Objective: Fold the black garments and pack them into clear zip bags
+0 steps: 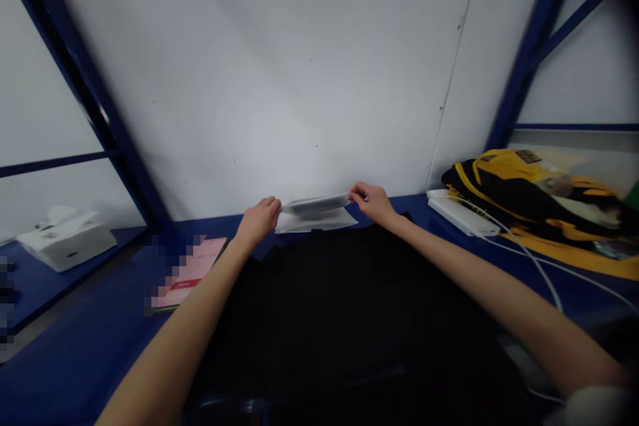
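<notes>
A translucent plastic bag (319, 216) lies at the far side of the blue tabletop, its upper layer lifted so that a gap shows below it. My left hand (262, 216) pinches the left end of the bag's raised edge. On the opposite corner, my right hand (370, 201) grips the same edge between thumb and fingers. A large black cloth item (349, 306), perhaps a garment, spreads between my forearms and reaches up to the bag. Its exact shape is too dark to make out.
To the right, a white power bank or adapter (462, 213) with white cables sits beside a black-and-yellow bag (544, 193). A pink printed booklet (194, 269) lies left. Further left is a tissue pack (67, 239). Blue metal posts (94, 86) frame the white wall (309, 80).
</notes>
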{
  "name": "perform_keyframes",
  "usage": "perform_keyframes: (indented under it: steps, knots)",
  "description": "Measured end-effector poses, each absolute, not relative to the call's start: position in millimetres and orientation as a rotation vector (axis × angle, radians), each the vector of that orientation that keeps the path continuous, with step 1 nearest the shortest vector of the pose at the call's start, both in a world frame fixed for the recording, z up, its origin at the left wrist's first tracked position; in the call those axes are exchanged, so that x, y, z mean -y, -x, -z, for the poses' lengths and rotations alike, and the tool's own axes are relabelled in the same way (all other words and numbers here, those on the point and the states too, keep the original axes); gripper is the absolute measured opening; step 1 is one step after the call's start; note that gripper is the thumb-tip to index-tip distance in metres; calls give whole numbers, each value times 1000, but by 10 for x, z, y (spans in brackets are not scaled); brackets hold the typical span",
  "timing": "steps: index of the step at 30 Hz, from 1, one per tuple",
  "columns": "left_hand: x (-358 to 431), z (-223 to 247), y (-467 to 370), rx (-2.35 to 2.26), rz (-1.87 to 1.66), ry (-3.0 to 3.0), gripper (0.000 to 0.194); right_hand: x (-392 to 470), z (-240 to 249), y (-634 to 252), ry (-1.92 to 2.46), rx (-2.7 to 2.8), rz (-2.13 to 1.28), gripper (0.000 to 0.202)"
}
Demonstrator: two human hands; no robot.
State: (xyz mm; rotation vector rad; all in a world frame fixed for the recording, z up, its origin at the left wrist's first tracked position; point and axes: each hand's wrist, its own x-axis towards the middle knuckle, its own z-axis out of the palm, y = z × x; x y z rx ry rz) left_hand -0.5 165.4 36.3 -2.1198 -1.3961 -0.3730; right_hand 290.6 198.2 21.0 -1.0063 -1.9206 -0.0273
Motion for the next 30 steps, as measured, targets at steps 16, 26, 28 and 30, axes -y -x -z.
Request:
perform_keyframes:
  steps: [16,26,28,30]
  knots:
    - [-1560,-354,-96,1255,323,2230,24,-1773,-165,-2668,1020,2412,544,23]
    - [-1555,-303,-187,1196,466,2424,21,-1763,-146,-2212,1233,2566,588,43]
    - [-1578,-268,-190,1224,587,2482,21,-1816,-146,-2137,1275,2585,574,39]
    - [-1601,-234,-189,1256,695,2533,21,-1870,-165,-2084,1302,2597,558,32]
